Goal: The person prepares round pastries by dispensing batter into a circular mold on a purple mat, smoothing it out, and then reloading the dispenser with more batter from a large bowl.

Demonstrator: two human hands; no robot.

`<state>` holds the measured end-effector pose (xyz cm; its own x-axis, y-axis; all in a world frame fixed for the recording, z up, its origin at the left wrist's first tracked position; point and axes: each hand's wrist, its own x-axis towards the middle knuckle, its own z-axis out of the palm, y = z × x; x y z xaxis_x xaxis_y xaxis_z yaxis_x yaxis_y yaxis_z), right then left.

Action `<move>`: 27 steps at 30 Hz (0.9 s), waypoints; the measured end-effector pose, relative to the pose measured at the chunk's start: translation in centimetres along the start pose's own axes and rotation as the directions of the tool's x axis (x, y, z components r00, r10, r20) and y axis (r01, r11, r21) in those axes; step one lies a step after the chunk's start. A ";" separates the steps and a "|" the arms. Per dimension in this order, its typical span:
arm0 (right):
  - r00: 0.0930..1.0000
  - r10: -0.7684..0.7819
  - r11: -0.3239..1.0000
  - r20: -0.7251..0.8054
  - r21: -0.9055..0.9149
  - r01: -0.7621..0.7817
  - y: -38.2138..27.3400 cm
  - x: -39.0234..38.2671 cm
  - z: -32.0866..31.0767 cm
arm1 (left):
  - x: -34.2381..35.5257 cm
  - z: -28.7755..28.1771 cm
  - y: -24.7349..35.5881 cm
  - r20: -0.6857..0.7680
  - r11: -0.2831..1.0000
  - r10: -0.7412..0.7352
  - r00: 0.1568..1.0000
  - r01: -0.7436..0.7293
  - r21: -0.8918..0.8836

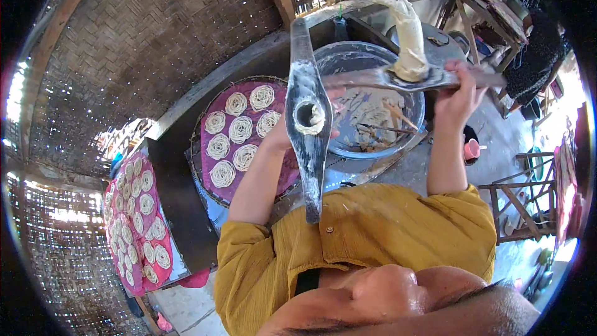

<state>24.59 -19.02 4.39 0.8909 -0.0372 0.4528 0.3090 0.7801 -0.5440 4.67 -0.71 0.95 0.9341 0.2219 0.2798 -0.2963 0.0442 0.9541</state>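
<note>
My left hand (281,137) is wrapped round a dark wooden press body (307,155), long and tapered at both ends. A round hole in its middle has pale dough on the rim. My right hand (458,96) grips one end of a wooden plunger bar (360,79). A thick mass of pale dough (410,34) covers the plunger rising from that bar. The bar's other end lies close to my left fingers; whether they touch, I cannot tell. Below the bar is a large round basin (373,155) holding dough scraps and sticks (398,115).
A round tray with pink cloth (288,180) bears several coiled dough rings (240,129) on the left. More coils lie on a pink-covered rack (138,224). Woven bamboo walls (186,18) enclose the left and back. A pink cup (474,148) and wooden stand (525,196) are at right.
</note>
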 end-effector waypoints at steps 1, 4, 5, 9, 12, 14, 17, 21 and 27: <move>0.998 0.038 0.998 -0.041 0.052 -0.036 1.1 -1.2 0.0 | 0.5 -0.1 -0.9 -0.043 0.996 0.043 0.998 -0.047 -0.080; 0.928 0.374 0.923 0.004 0.098 -0.372 3.9 -4.0 -0.8 | 2.0 -0.2 -3.0 -0.154 0.917 0.322 0.934 -0.348 -0.193; 0.887 0.459 0.883 0.055 0.086 -0.462 4.8 -4.5 -1.2 | 2.3 -0.2 -3.3 -0.172 0.836 0.503 0.847 -0.527 -0.154; 0.658 0.556 0.831 0.508 -0.352 -0.430 9.1 -6.2 -5.5 | 0.5 -1.9 -2.1 -0.297 0.815 0.548 0.782 -0.579 -0.023; 0.192 0.844 0.378 0.501 -0.810 0.449 12.7 -7.2 -10.4 | -0.7 -2.1 -0.3 -0.394 0.875 0.468 0.791 -0.478 0.079; 0.079 0.939 0.093 0.334 -0.469 0.879 13.6 -7.5 -11.8 | -2.8 -4.1 -1.7 -0.566 0.913 0.395 0.724 -0.380 0.150; 0.162 0.986 -0.117 0.037 -0.534 0.837 13.4 -6.6 -10.8 | -5.6 -4.9 -1.3 -0.657 0.922 0.387 0.647 -0.286 0.261; 0.213 0.975 -0.140 0.072 -0.545 0.827 13.8 -3.1 -10.1 | -7.0 -4.2 2.2 -0.518 0.893 0.446 0.730 -0.402 0.202; 0.379 0.919 -0.248 0.113 -0.582 0.774 20.4 -2.8 -13.4 | -8.9 -4.6 2.3 -0.619 0.862 0.473 0.627 -0.473 0.180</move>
<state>32.88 -11.37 -17.49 0.5837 0.7730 -0.2487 0.8071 -0.5857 0.0738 -5.30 1.92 0.17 0.3224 0.7627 0.5606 -0.6618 -0.2418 0.7096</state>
